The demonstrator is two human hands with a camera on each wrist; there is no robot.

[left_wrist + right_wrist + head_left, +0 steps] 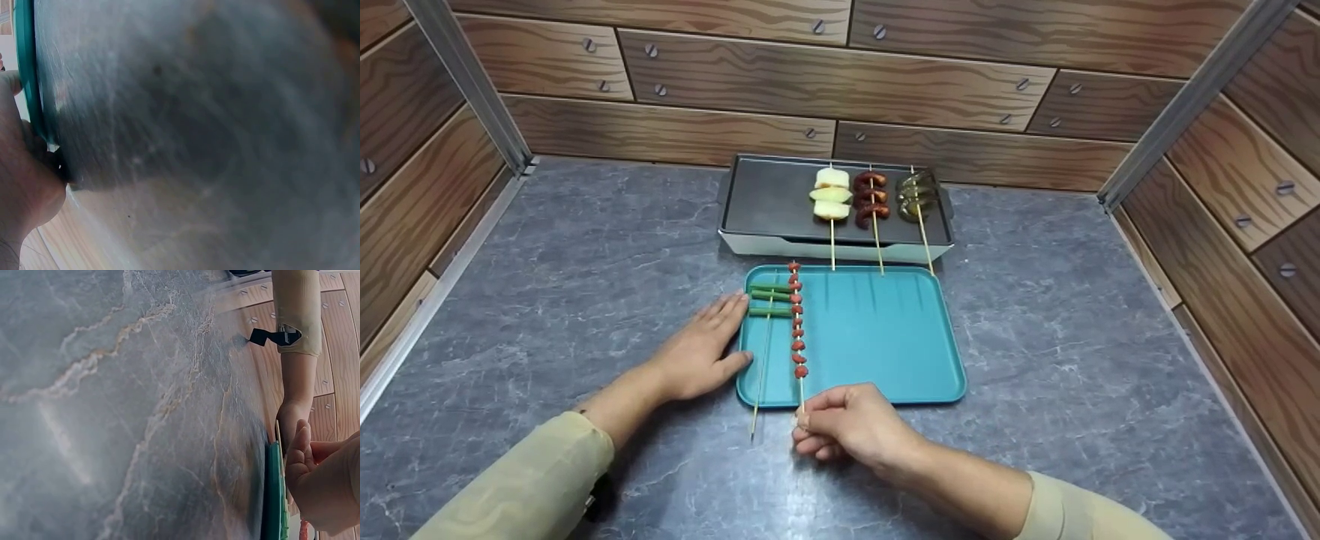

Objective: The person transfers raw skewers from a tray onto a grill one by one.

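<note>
My right hand [851, 424] pinches the lower end of a bamboo skewer threaded with small red pieces [800, 371]. That skewer lies lengthwise over the left part of a teal tray [877, 337], its top end at the tray's far rim. Left of it on the tray is a skewer with green stalk pieces [771, 312], its bare end jutting past the near rim. My left hand [697, 356] lies with extended fingers against the tray's left edge. In the right wrist view the right hand [309, 472] shows beside the tray [274, 495]; the left wrist view is mostly blurred tabletop.
Behind the tray stands a black griddle [772, 195]. It carries skewers of pale green-white pieces [832, 195], dark red curled pieces [872, 195] and dark green pieces [916, 199], with stick ends reaching over the tray's far rim. Wood-patterned walls [735, 75] enclose the grey marbled table [607, 247].
</note>
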